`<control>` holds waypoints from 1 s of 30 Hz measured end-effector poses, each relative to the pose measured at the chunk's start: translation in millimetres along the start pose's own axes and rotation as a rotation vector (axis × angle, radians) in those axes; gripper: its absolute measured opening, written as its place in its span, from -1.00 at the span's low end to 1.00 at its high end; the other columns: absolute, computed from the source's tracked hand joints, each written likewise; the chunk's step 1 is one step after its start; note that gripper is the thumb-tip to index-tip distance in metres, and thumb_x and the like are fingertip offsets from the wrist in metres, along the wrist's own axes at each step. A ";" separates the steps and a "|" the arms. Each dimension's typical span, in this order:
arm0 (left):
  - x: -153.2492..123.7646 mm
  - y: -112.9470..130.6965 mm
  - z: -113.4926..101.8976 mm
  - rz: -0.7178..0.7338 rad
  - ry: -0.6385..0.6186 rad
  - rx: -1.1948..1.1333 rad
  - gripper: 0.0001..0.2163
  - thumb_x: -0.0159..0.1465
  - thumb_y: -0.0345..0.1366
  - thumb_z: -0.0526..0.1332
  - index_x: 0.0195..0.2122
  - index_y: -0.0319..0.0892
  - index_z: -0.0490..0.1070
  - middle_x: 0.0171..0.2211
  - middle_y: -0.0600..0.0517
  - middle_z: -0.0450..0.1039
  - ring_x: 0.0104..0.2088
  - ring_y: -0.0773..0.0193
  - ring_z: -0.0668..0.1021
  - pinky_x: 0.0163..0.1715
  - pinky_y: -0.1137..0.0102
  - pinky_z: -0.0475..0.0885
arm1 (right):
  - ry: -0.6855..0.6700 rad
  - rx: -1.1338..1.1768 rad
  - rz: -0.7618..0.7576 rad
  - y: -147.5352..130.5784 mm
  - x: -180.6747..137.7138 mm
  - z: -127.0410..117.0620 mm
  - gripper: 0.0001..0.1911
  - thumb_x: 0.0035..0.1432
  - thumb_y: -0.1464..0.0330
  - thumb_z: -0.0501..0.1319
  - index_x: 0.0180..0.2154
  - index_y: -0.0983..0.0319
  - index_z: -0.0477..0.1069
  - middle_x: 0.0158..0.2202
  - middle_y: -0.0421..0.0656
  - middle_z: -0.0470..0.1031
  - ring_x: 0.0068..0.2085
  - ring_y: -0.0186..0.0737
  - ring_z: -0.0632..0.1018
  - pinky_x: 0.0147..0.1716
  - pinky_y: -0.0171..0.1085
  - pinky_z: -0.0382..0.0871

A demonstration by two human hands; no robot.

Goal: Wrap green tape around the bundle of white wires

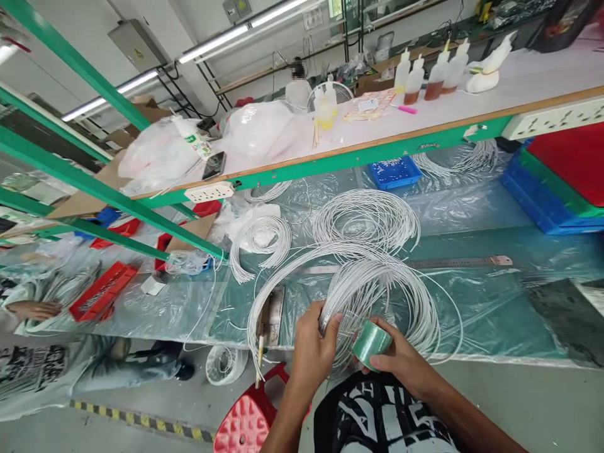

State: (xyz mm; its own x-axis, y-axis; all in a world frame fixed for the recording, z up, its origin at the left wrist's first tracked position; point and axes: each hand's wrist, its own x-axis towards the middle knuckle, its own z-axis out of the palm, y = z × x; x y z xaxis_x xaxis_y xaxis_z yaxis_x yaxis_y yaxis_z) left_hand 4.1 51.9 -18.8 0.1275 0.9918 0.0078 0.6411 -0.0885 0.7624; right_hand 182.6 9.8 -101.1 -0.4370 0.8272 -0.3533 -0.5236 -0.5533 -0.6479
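My left hand point(315, 343) is closed round a thick bundle of white cable point(352, 284), which curves in a loose coil over the front of the bench. In my right hand point(401, 358) is a roll of green tape point(371, 344), gripped between thumb and fingers just right of the bundle. Whether a strip of tape runs from the roll to the cable I cannot tell. Behind the bundle lies a large white cable coil point(365, 220), with a smaller coil point(274, 242) to its left. A steel ruler point(457, 262) lies flat beyond the bundle, partly covered by it.
A shelf point(368, 135) with several squeeze bottles point(414, 80) spans the bench. A blue tray point(395, 172) stands under it, stacked bins point(557, 182) at the right. A red stool point(245, 421) is below. At left, a co-worker's hand point(35, 309) rests near other cables.
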 end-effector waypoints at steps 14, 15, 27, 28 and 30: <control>-3.2 6.2 6.5 0.109 -0.203 -0.180 -0.60 0.46 -0.12 -0.21 -0.08 -0.15 0.38 -0.20 -0.07 0.46 -0.23 0.10 0.49 -0.18 0.23 0.34 | -0.164 0.006 -0.113 -60.8 -20.6 25.9 -0.10 0.01 0.35 0.50 0.24 0.05 0.04 0.09 -0.05 0.44 -0.02 -0.03 0.60 0.01 -0.04 0.49; -5.5 4.0 3.8 0.137 -0.247 -0.196 -0.61 0.45 -0.14 -0.19 -0.02 -0.15 0.37 -0.13 -0.09 0.46 -0.17 0.08 0.50 -0.13 0.20 0.35 | -0.121 -0.016 -0.114 -61.0 -19.8 27.6 -0.13 0.00 0.37 0.50 0.22 0.05 0.06 0.06 -0.07 0.46 -0.04 -0.05 0.61 -0.01 -0.05 0.51; -13.8 -7.6 9.2 0.212 -0.317 -0.034 -0.71 0.38 -0.24 0.11 0.10 -0.15 0.33 0.00 -0.14 0.46 0.00 0.01 0.51 -0.02 0.13 0.43 | 0.313 -1.110 -0.191 -76.8 -5.0 52.6 -0.53 0.10 0.01 0.34 -0.31 0.13 0.14 -0.59 -0.30 0.43 -0.54 -0.16 0.49 -0.54 -0.27 0.27; -14.3 -8.6 9.3 0.223 -0.314 -0.040 -0.73 0.40 -0.27 0.09 0.10 -0.15 0.33 0.00 -0.14 0.46 0.00 0.02 0.51 -0.02 0.13 0.42 | 0.326 -1.289 -0.183 -81.1 -4.9 54.8 -0.54 0.12 -0.03 0.31 -0.33 0.14 0.16 -0.64 -0.31 0.37 -0.56 -0.15 0.46 -0.55 -0.26 0.23; -15.8 -10.9 7.7 0.251 -0.301 -0.055 -0.75 0.41 -0.30 0.06 0.07 -0.15 0.34 -0.01 -0.14 0.47 -0.02 0.04 0.52 -0.03 0.14 0.42 | 0.372 -1.606 -0.196 -87.8 -5.9 59.7 -0.54 0.16 -0.08 0.23 -0.31 0.17 0.26 -0.65 -0.25 0.34 -0.55 -0.08 0.43 -0.52 -0.20 0.22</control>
State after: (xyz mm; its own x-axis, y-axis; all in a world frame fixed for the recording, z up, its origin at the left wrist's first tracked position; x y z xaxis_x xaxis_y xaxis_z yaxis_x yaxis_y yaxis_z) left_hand 1.0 36.4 -32.2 0.4967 0.8678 0.0147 0.5212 -0.3117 0.7945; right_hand 187.5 47.6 -1.8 -0.1488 0.9748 -0.1664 0.7958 0.0182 -0.6053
